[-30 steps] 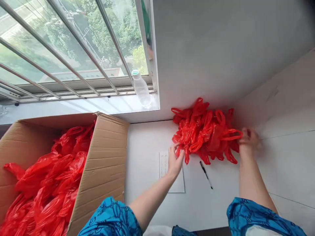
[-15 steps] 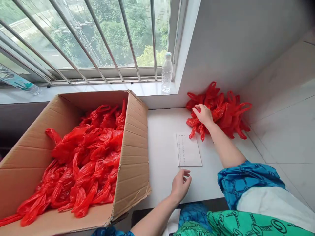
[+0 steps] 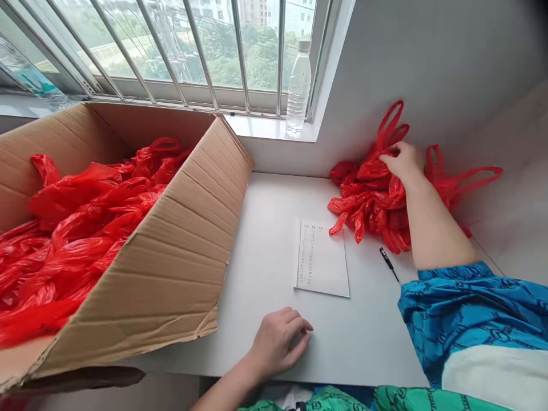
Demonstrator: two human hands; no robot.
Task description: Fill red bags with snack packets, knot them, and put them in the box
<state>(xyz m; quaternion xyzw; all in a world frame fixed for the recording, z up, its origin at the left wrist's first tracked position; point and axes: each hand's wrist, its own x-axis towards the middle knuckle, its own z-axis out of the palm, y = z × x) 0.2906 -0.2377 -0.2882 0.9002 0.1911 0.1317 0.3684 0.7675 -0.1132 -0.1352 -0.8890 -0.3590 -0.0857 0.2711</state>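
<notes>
A pile of knotted red plastic bags (image 3: 377,200) lies on the white table against the wall. My right hand (image 3: 405,160) is at the top of this pile, fingers closed round the neck of one red plastic bag (image 3: 390,128), whose looped handles stick up above the hand. My left hand (image 3: 282,337) rests near the table's front edge, loosely curled, with a gap between thumb and fingers and nothing held. Just beyond it lies a sheet of paper (image 3: 325,262) with rows of small writing. A black pen (image 3: 387,260) lies to the right of the paper.
On the left stands a large open cardboard box (image 3: 171,257) filled with more red bags (image 3: 94,211). A clear plastic bottle (image 3: 298,91) is upright on the windowsill (image 3: 268,127), and another bottle (image 3: 36,80) leans at far left. Metal bars (image 3: 201,54) cross the window.
My right hand has moved right and farther back over the pile and closed on a bag, raising its handles. My left hand has lowered toward the table. The view has shifted, and the pen now shows.
</notes>
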